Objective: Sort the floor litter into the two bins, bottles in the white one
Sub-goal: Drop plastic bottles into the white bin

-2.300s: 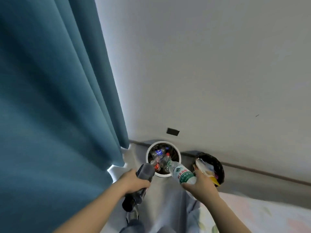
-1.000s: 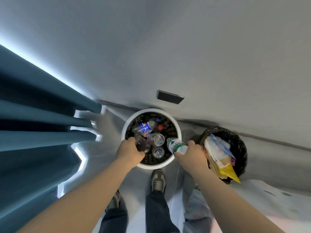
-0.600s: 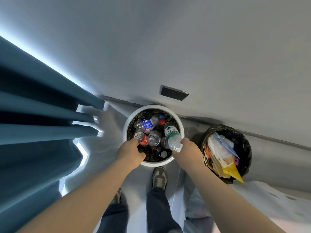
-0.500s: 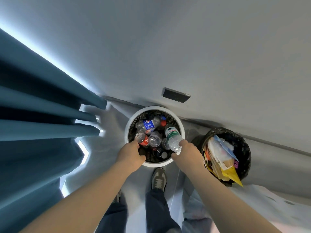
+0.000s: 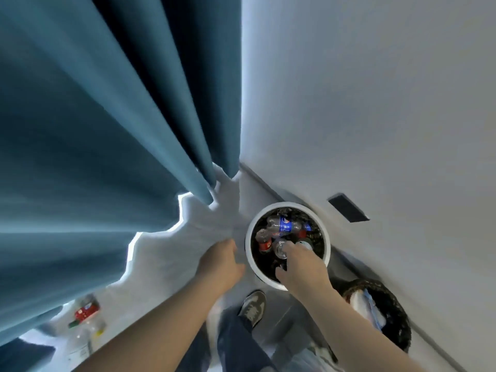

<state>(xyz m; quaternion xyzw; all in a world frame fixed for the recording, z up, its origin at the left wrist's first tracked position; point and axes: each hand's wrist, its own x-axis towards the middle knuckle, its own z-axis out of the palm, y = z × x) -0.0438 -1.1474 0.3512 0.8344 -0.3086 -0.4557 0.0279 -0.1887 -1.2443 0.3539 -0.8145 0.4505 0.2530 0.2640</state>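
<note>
Right hand (image 5: 303, 264) sits over the white bin (image 5: 292, 204), fingers in among the bottles (image 5: 284, 224) packed inside; gripping one or not, I can't tell; left hand (image 5: 220, 264) hangs just left of the rim, loosely curled, holding nothing; dark bin (image 5: 400, 312) stands alongside.

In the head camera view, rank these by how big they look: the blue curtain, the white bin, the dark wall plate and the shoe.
1. blue curtain, by far the largest
2. white bin
3. shoe and dark wall plate: they look about alike, so I won't rank them.
</note>
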